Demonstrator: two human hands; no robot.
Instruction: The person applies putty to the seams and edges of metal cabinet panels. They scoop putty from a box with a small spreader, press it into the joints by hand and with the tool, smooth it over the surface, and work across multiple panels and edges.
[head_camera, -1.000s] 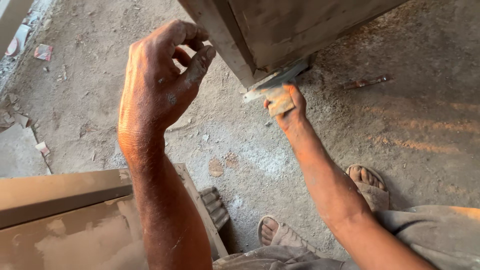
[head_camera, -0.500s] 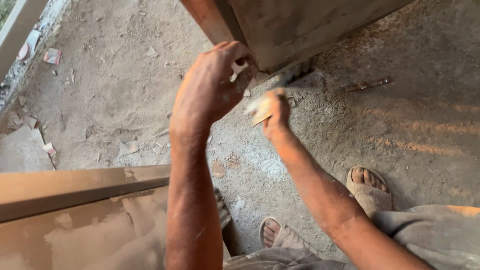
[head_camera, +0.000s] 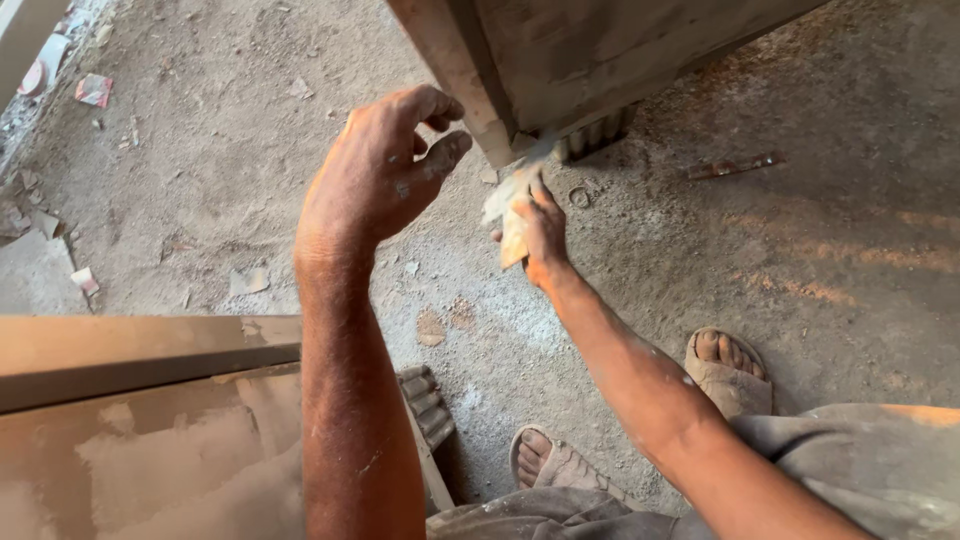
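L hand (head_camera: 385, 165): raised above the floor, fingers loosely curled, thumb near index, holding nothing. R hand (head_camera: 540, 235): fingers closed on folded sandpaper (head_camera: 508, 215), which sticks out just beyond the fingertips, touching the lower corner of the wooden panel (head_camera: 560, 70). Dusty concrete floor (head_camera: 800, 250) beyond.

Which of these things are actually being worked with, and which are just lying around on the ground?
In use:
right hand gripping a folded tan piece of sandpaper
dusty brown wooden cabinet corner
left hand, raised, holding nothing

Lying about:
thin rusty metal rod
small metal ring
paper scraps
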